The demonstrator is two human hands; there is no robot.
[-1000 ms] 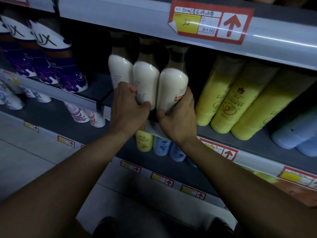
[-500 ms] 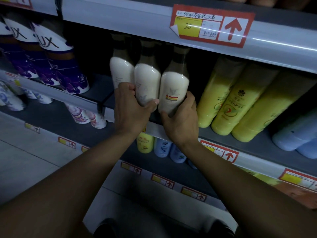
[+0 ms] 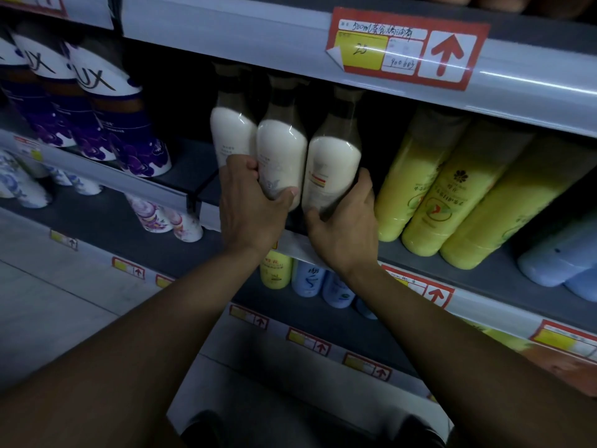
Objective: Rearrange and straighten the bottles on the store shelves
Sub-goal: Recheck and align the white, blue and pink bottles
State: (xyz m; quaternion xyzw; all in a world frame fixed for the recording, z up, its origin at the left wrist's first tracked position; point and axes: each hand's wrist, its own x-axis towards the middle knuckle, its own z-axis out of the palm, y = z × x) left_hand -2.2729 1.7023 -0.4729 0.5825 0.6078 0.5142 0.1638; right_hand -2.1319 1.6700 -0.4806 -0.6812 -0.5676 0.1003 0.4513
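While three white bottles stand in a row on the shelf (image 3: 504, 279) beneath the red price tag (image 3: 405, 48), the left hand (image 3: 250, 205) curls round the middle bottle (image 3: 281, 153) and the right hand (image 3: 344, 227) grips the right bottle (image 3: 332, 169). Yellow bottles (image 3: 429, 202) lean right of the tag; the left bottle (image 3: 231, 137) stands untouched.

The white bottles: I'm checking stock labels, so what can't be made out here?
Head view only:
- Middle white bottle: lower label covered by the left hand.
- Right white bottle: base hidden by the right hand; print too small.
- Left white bottle: lower part behind the left hand.
- Caps: lost in shadow under the upper shelf.
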